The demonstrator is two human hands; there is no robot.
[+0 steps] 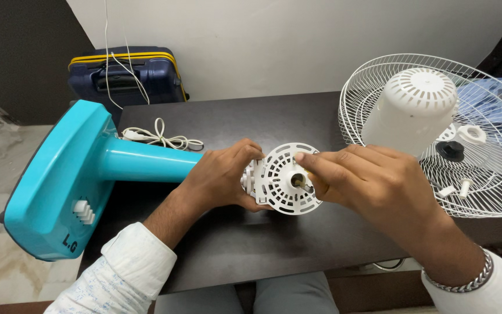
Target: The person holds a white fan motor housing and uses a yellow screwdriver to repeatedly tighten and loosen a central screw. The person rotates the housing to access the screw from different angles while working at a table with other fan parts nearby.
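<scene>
A turquoise fan stand (88,168) lies on its side across a dark table (251,244), its base toward the left. At its right end sits the white slotted motor front plate (280,177) with a metal shaft (298,182) in its middle. My left hand (219,177) grips the motor housing just behind that plate. My right hand (373,183) is closed on a yellow-handled tool whose tip meets the shaft area; most of the tool is hidden by my fingers.
A white wire fan guard (495,192) lies at the right, holding a white motor cover (416,110), a black knob (451,150), a white nut (472,134) and small white parts. A coiled white cord (164,138) lies behind the stand. A dark blue suitcase (129,75) stands by the wall.
</scene>
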